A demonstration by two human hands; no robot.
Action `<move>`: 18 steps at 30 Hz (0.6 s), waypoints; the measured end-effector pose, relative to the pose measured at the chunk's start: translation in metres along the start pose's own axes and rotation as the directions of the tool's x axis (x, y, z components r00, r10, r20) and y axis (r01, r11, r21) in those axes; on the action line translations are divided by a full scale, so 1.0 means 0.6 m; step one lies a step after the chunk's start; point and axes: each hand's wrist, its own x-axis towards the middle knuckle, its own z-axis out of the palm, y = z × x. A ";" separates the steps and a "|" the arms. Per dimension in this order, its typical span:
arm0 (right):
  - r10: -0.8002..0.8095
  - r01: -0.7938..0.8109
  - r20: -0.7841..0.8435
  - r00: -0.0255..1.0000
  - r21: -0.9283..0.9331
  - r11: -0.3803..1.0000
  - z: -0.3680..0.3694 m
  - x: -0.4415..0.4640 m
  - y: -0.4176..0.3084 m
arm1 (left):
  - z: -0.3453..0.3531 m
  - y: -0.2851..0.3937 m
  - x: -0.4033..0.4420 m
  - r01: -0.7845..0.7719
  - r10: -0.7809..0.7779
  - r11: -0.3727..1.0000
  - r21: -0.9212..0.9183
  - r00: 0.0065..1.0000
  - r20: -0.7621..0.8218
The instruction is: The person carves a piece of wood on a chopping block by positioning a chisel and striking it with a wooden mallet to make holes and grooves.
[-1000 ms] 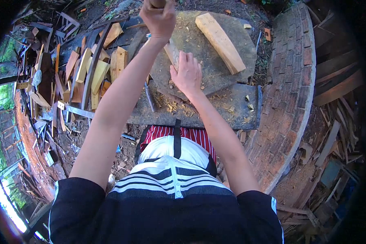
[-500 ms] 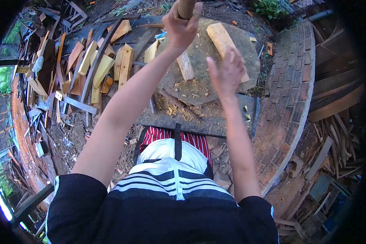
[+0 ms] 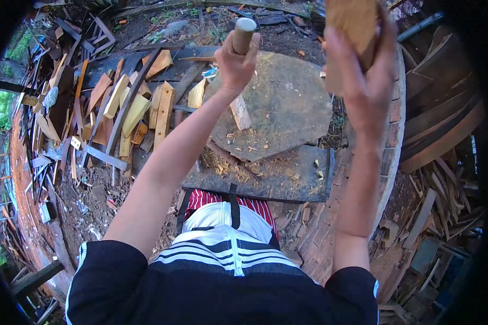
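My left hand (image 3: 236, 66) is wrapped round a thick round wooden handle (image 3: 245, 32), its pale sawn end facing up at me. Whatever is at the far end of that handle is hidden. At the upper right, my right hand (image 3: 367, 89), slightly blurred, grips a wooden block (image 3: 352, 21) raised off to the right of the chopping stump (image 3: 290, 108). A smaller split wood piece (image 3: 240, 112) lies on the stump, below my left wrist.
Wood offcuts (image 3: 164, 111) are heaped left of the stump. A dark board (image 3: 287, 187) scattered with chips lies in front of it. Brick paving (image 3: 387, 157) curves along the right side, with stacked timber (image 3: 444, 127) beyond. A thin branch (image 3: 228, 154) rests against the stump.
My right hand has taken the wooden block off the stump and lifted it up to the right. My left hand still holds the handle, now tilted so its end shows, slightly lower in view.
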 end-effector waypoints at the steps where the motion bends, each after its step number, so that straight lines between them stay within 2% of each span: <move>1: 0.007 0.003 0.112 0.994 -0.086 0.996 0.010 0.004 -0.006 | 0.000 -0.002 0.001 -0.009 0.009 1.000 0.004 1.000 -0.009; 4: 0.076 0.073 0.417 0.906 -0.331 0.941 0.027 0.020 -0.018 | 0.000 -0.006 0.002 -0.091 0.092 0.996 0.025 0.995 -0.036; 5: 0.126 0.100 0.497 0.859 -0.404 0.909 0.027 0.018 -0.024 | -0.001 -0.009 -0.001 -0.102 0.100 0.994 -0.049 0.994 -0.044; 6: 0.137 0.089 0.482 0.865 -0.416 0.905 0.019 0.019 -0.036 | 0.005 -0.010 -0.001 -0.110 0.103 0.985 -0.131 0.993 -0.056; 8: -0.017 0.131 0.366 0.931 -0.289 0.948 -0.002 0.040 -0.080 | 0.002 -0.010 -0.003 -0.082 0.076 0.984 -0.158 0.996 -0.045; 9: 0.219 -0.421 0.631 0.745 0.189 0.887 -0.057 0.092 -0.139 | -0.006 -0.009 -0.006 -0.070 0.070 0.996 -0.055 0.997 -0.013; 10: 0.228 -0.437 0.634 0.739 0.194 0.878 -0.035 0.076 -0.100 | -0.012 -0.007 -0.006 -0.067 0.066 0.997 0.048 0.998 0.022; 11: -0.023 0.011 0.416 0.909 0.030 0.999 0.003 0.049 -0.038 | -0.010 -0.004 -0.005 -0.086 0.086 0.996 0.013 0.996 0.004; 12: -0.356 0.412 0.243 0.902 -0.239 0.880 0.028 0.033 -0.009 | -0.010 -0.010 -0.007 -0.085 0.084 0.996 0.016 0.996 0.014; 13: 0.371 -0.018 0.524 0.767 -0.560 0.828 0.031 0.034 -0.067 | -0.007 -0.018 -0.008 -0.089 0.090 0.995 -0.036 0.996 0.019; 16: 0.357 -0.125 0.472 0.806 -0.454 0.882 0.003 0.041 -0.068 | -0.003 -0.021 -0.007 -0.118 0.125 0.986 -0.120 0.991 0.050; 17: -0.109 0.221 0.265 0.958 -0.437 0.872 0.013 -0.003 -0.039 | -0.005 -0.013 -0.007 -0.076 0.079 0.985 -0.153 0.997 0.014; 18: -0.107 0.219 0.267 0.958 -0.435 0.873 0.022 -0.024 0.006 | -0.008 -0.007 -0.004 -0.036 0.033 0.982 -0.186 0.999 -0.023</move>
